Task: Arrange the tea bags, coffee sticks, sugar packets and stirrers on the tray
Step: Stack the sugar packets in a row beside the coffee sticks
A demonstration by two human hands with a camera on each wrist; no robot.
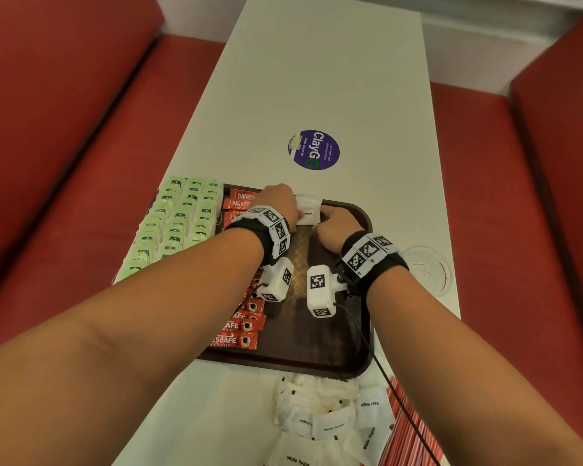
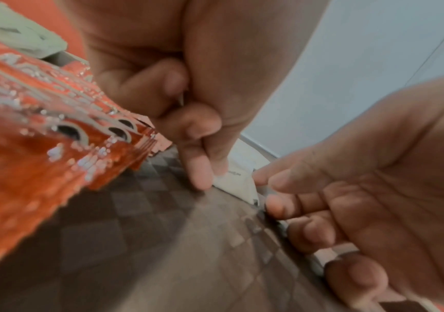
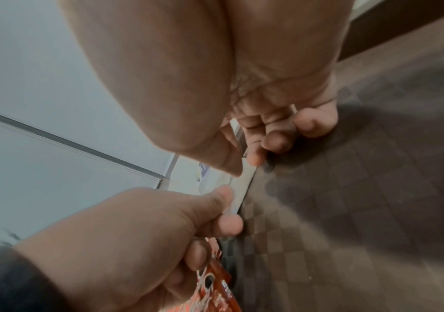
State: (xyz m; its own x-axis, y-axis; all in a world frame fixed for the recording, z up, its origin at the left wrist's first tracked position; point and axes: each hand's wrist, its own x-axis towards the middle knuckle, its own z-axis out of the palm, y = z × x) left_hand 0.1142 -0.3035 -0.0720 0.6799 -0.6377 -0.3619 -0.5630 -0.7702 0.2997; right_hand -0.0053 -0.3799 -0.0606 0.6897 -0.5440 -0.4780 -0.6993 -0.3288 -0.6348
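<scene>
1. A white sugar packet (image 1: 307, 210) is pinched from both sides at the far end of the brown tray (image 1: 350, 361) — the left hand (image 1: 278, 205) on its left edge, the right hand (image 1: 336, 228) on its right edge.
2. In the left wrist view the left fingers (image 2: 202, 168) are seen curled, thumb against forefinger, with the packet's corner caught between them and its lower edge close to the tray's chequered floor.
3. In the right wrist view the right fingers (image 3: 254, 156) are clenched on the packet's other end; the remaining fingers are folded under, touching the tray.
4. Just left of the left fingers, red coffee sticks (image 1: 239, 327) are laid in an overlapping row down the tray's left part.
5. Further left again, green tea bags (image 1: 172, 227) are set in rows over the tray's left side.
6. Well behind both wrists — off the tray, on the white desk (image 1: 317, 79) — a loose heap of sugar packets (image 1: 323, 418) is seen, with red stirrers (image 1: 408, 438) just to its right.
7. Beyond the fingers a purple round sticker (image 1: 313, 149) is stuck to the desk, and a clear glass dish (image 1: 428, 269) stands to the right of the right wrist.
</scene>
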